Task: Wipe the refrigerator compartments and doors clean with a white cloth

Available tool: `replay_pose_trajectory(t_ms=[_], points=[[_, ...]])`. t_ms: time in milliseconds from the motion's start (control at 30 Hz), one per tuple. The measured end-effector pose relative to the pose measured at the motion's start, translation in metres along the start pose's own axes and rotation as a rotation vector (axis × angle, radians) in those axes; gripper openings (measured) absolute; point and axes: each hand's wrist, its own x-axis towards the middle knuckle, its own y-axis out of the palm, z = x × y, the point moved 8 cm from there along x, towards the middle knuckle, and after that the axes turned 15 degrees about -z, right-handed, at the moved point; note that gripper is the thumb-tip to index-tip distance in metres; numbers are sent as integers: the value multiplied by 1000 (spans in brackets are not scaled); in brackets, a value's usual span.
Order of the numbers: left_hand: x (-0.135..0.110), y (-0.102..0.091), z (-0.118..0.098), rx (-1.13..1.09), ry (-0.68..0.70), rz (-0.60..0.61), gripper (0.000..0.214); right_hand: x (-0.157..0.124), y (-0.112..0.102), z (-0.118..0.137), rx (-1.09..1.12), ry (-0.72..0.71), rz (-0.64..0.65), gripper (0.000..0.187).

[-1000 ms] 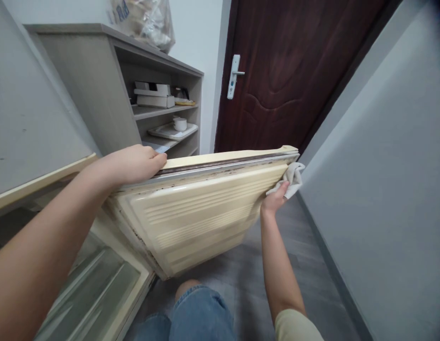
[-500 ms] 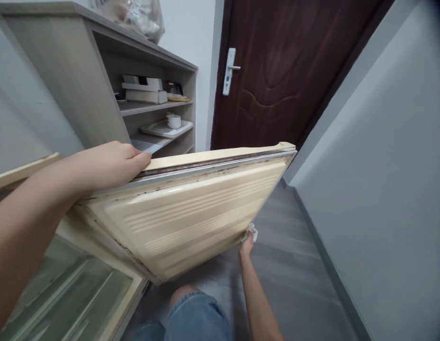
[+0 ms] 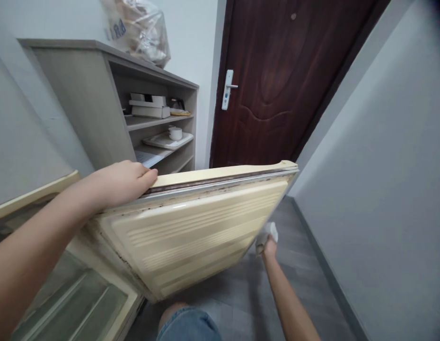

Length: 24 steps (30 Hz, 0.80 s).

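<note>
Cream plastic forms the inner face of the refrigerator door (image 3: 191, 232), which stands open across the lower middle of the frame, with dark grime (image 3: 213, 185) along the seal at its upper edge. The left hand (image 3: 122, 182) grips that edge, its fingers (image 3: 147, 176) curled over the rim. The right hand (image 3: 269, 248) sits just beyond the door's lower right edge, its fingers closed around a white cloth (image 3: 267, 236).

The likeliest trouble is the left hand slipping on the smooth rim, which could let the door swing toward the knee in blue denim (image 3: 188, 326). A cloth dragged along the seal could also smear the grime onto the clean panel.

At the lower left, a glass shelf (image 3: 71, 298) shows inside the refrigerator. At the upper left, a grey shelf unit (image 3: 78, 104) holds a white cup (image 3: 175, 134) on a white tray (image 3: 166, 141), with white boxes (image 3: 149, 110) on the shelf above. A clear plastic bag (image 3: 138, 33) sits on top, its pale contents hard to make out.
</note>
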Motion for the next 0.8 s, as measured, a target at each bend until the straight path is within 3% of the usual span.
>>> replay_pose_trajectory(t_ms=[100, 167, 233, 300, 367, 433, 533, 667, 800], points=[[-1, -2, -3, -14, 7, 2, 46, 4, 7, 96, 201, -125, -18, 36], [0, -2, -2, -46, -2, -1, 48, -12, 2, 171, 537, -313, 23, 49], [0, -2, -2, -68, 11, -7, 48, -41, -5, 237, 717, -526, 85, 57], [0, -1, -2, -60, 44, -6, 47, -70, -1, 283, 723, -669, 215, 54], [0, -2, -4, -44, 91, -12, 46, -88, 9, 306, 690, -735, 323, 49], [0, -1, -5, -33, 106, -7, 43, -89, 19, 307, 692, -680, 366, 47], [2, 2, -3, -12, 98, 4, 40, -70, 34, 273, 728, -452, 352, 47], [6, 7, 5, -38, 36, 1, 47, -44, 47, 196, 674, -239, 322, 48], [9, 9, 13, -69, -30, -25, 50, -16, 57, 94, 535, -71, 304, 47]])
